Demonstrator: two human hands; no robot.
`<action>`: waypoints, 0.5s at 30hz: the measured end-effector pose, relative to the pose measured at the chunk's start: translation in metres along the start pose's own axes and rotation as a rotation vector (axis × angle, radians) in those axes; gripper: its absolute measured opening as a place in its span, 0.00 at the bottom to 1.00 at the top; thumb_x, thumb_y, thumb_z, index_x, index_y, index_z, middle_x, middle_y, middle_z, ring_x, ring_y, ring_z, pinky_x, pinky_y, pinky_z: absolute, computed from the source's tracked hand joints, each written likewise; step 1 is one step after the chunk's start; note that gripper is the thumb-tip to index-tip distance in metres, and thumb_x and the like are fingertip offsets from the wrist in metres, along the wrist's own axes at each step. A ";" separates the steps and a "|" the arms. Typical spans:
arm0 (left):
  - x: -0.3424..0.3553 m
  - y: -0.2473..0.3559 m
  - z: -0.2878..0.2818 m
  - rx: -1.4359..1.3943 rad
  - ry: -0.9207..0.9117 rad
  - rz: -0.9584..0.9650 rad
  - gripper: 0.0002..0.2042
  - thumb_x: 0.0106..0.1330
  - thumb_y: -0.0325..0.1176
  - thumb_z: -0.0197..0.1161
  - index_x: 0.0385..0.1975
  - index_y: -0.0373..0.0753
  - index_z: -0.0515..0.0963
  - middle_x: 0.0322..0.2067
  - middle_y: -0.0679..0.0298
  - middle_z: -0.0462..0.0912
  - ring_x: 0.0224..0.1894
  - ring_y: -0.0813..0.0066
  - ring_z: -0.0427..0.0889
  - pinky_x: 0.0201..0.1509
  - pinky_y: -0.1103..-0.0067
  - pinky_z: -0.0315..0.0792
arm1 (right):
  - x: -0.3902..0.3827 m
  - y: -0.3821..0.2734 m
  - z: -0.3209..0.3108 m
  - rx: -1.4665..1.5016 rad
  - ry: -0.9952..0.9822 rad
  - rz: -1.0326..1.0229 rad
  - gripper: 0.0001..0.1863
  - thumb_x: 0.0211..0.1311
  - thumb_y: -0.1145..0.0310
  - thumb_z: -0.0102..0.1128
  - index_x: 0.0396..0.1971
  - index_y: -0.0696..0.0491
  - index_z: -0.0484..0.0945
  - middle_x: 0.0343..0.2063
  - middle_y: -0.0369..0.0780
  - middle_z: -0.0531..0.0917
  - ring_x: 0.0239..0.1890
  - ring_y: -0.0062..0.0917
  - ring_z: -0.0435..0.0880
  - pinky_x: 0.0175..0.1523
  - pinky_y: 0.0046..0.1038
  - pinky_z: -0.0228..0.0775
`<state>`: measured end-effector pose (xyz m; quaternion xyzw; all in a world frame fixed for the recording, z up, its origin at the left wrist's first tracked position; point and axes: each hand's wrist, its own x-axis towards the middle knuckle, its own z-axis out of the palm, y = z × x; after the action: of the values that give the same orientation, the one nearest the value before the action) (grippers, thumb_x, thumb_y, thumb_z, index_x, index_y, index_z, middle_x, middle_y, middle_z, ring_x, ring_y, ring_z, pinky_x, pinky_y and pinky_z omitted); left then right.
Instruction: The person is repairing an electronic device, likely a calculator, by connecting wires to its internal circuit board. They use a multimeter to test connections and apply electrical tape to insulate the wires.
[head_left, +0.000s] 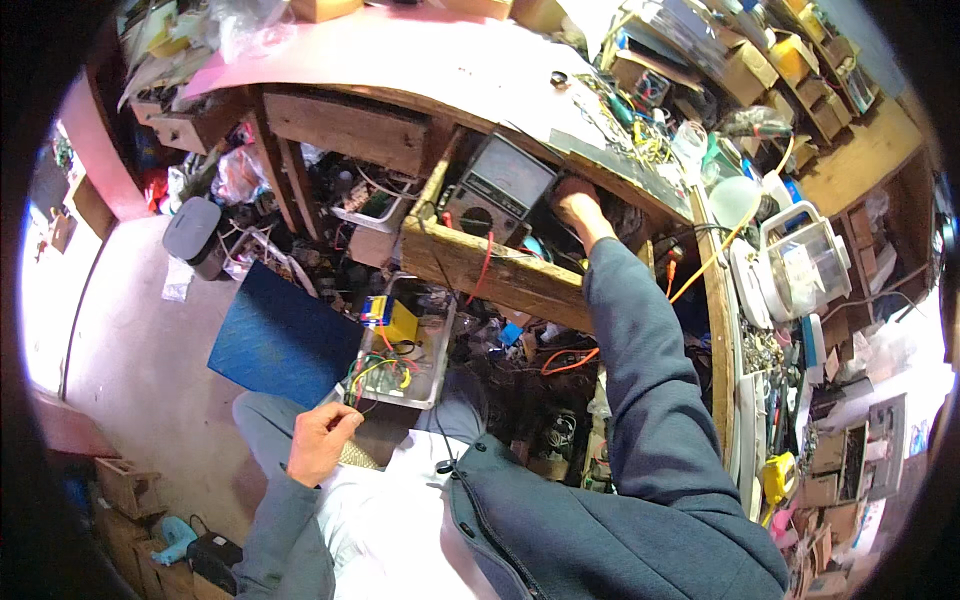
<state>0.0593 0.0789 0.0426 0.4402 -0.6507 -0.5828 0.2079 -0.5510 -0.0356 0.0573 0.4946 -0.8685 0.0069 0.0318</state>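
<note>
Wires [378, 374] run from your left hand [322, 440], which pinches their near ends, toward a yellow block [402, 322] in a metal tray [432, 368] by your lap. Your right hand [577, 203] is inside an open drawer [495, 262] beside an analog meter [508, 178], grip hidden. Wiring looks unfinished; joins are too small to tell.

One head-worn fisheye view, looking steeply down, close above the wearer's torso [395, 520], facing the pink-topped workbench [400, 62]
</note>
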 end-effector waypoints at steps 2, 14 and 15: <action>0.001 -0.005 0.002 -0.013 -0.003 -0.013 0.07 0.67 0.29 0.65 0.33 0.30 0.84 0.22 0.71 0.79 0.26 0.86 0.73 0.30 0.83 0.68 | -0.001 -0.002 -0.007 -0.001 -0.008 0.013 0.21 0.60 0.53 0.58 0.41 0.54 0.87 0.45 0.51 0.86 0.49 0.47 0.85 0.54 0.39 0.79; -0.016 -0.016 -0.017 -0.016 0.018 -0.053 0.11 0.67 0.33 0.65 0.35 0.29 0.83 0.24 0.64 0.82 0.27 0.83 0.75 0.32 0.79 0.70 | -0.036 -0.003 -0.020 -0.230 0.009 -0.018 0.13 0.62 0.62 0.62 0.39 0.53 0.86 0.43 0.52 0.86 0.46 0.49 0.86 0.48 0.48 0.78; -0.013 -0.020 -0.014 -0.039 0.022 -0.026 0.10 0.67 0.33 0.65 0.34 0.29 0.83 0.23 0.64 0.82 0.27 0.83 0.75 0.31 0.79 0.70 | -0.045 0.000 -0.030 -0.236 0.115 -0.084 0.12 0.61 0.62 0.63 0.37 0.53 0.85 0.40 0.51 0.87 0.45 0.50 0.86 0.48 0.48 0.78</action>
<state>0.0839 0.0833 0.0300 0.4509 -0.6309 -0.5933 0.2160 -0.5268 0.0042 0.0844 0.5222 -0.8385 -0.0683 0.1400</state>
